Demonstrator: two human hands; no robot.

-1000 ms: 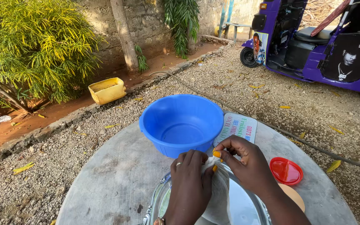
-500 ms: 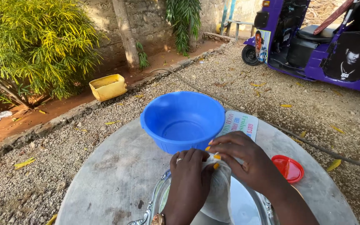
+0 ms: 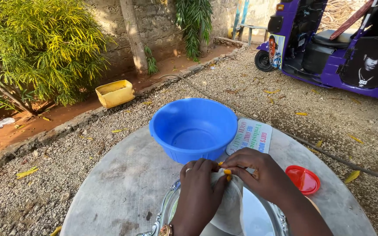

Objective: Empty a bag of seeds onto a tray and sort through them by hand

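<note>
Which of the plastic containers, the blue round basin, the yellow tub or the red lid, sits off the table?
The yellow rectangular plastic tub. It lies on reddish soil, while the blue basin and red lid rest on the table.

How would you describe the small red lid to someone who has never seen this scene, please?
Start at the round grey table in the gravel yard, with the big blue basin at its middle. Go to the table's right side, just beyond the right hand. There lies the red lid: a small, flat, shiny disc, the only red thing on the table.
</note>
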